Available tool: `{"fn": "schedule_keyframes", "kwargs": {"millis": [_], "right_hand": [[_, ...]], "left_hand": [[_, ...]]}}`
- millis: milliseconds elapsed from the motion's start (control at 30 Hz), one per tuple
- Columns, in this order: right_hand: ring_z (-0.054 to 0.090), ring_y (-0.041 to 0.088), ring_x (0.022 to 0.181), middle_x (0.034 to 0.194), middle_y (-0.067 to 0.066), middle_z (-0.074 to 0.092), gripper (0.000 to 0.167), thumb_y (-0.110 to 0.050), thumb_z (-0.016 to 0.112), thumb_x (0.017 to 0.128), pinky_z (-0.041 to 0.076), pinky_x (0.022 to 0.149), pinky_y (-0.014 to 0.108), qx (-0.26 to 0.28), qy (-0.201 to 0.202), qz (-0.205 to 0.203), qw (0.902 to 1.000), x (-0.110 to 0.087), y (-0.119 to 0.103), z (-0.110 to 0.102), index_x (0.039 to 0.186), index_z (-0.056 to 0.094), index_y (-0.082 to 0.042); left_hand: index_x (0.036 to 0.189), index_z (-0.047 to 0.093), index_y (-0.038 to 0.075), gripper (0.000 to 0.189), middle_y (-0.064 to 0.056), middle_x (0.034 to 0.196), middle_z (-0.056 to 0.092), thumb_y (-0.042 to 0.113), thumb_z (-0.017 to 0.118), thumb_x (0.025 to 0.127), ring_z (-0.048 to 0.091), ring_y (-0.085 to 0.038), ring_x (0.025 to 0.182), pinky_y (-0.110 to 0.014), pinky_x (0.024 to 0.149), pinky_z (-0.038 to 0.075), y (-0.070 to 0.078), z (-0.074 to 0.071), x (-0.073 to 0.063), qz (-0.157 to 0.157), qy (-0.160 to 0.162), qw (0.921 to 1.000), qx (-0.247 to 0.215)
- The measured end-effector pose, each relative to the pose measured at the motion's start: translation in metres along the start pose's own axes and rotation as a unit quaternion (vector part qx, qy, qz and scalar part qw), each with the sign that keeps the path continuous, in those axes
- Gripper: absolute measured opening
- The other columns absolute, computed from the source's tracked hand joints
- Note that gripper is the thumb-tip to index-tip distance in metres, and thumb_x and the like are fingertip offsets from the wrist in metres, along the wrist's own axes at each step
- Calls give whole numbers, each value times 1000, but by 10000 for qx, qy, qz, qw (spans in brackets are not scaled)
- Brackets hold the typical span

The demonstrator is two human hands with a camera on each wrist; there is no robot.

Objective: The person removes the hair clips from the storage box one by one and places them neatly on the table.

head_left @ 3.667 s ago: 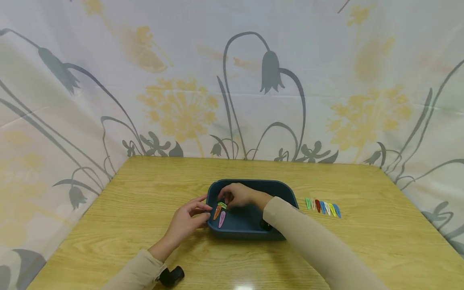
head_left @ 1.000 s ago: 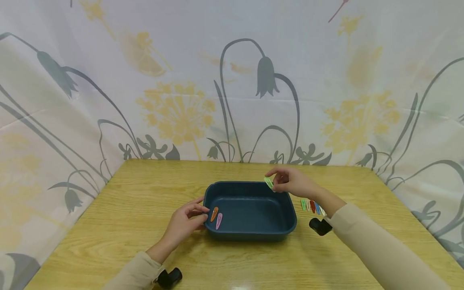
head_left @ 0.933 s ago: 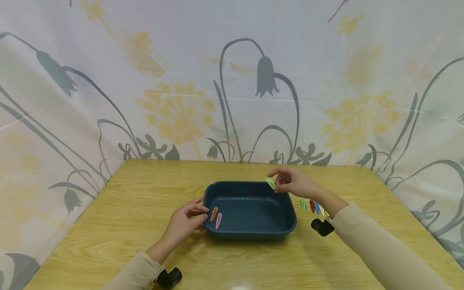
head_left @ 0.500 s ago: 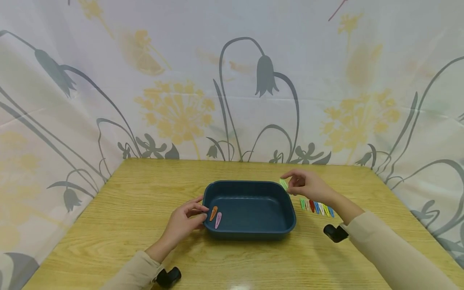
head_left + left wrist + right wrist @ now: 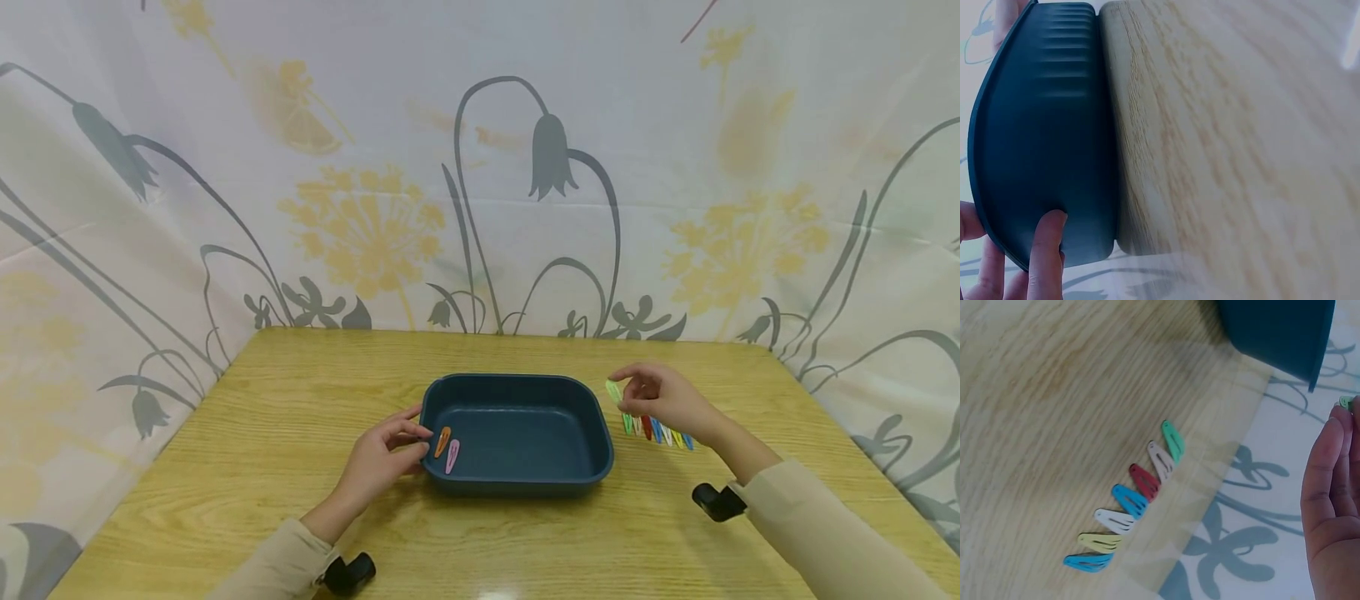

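My left hand (image 5: 382, 458) holds the left end of a dark blue plastic basin (image 5: 517, 482), with a fingertip against its outer wall and others at the rim in the left wrist view. Inside, at the left end, lie an orange hair clip (image 5: 442, 442) and a pink hair clip (image 5: 452, 457). My right hand (image 5: 667, 402) pinches a light green hair clip (image 5: 614, 392) in the air, just right of the basin. In the right wrist view, only a bit of that clip (image 5: 1345, 401) shows at the fingertips.
A slanting row of several hair clips lies on the wooden table (image 5: 315, 375) right of the basin. Its green clip (image 5: 1173, 441) is nearest the basin, its blue clip (image 5: 1088, 562) at the far end. A flower-patterned cloth (image 5: 360, 167) hangs behind.
My right hand has lifted the light green clip out of the basin and carried it rightward past the rim. Orange and pink clips stay inside. My left hand keeps its place.
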State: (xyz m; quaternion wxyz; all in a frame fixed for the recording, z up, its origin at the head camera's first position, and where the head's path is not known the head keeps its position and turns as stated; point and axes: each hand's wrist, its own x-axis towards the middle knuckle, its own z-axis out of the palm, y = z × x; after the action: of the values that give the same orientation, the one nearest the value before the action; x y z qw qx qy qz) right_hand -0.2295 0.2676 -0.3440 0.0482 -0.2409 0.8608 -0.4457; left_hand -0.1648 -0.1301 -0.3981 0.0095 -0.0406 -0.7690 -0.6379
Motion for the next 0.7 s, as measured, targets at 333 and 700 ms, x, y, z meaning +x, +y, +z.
{"fn": "schedule_keyframes", "kwargs": {"millis": [333, 700], "right_hand": [[60, 34, 73, 84, 13, 58, 39, -5, 62, 88, 52, 66, 38, 91, 185, 243, 9995, -16, 16, -7, 123, 50, 5], [59, 28, 73, 87, 13, 58, 40, -8, 62, 89, 50, 60, 35, -21, 551, 457, 9974, -44, 39, -19, 124, 49, 6]], "left_hand": [[92, 68, -2, 11, -6, 135, 50, 1, 67, 82, 62, -24, 98, -36, 64, 57, 1, 0, -1, -4, 33, 10000, -34], [92, 68, -3, 11, -6, 135, 49, 0, 66, 81, 62, -24, 97, -34, 63, 57, 0, 0, -1, 23, 20, 10000, -80]]}}
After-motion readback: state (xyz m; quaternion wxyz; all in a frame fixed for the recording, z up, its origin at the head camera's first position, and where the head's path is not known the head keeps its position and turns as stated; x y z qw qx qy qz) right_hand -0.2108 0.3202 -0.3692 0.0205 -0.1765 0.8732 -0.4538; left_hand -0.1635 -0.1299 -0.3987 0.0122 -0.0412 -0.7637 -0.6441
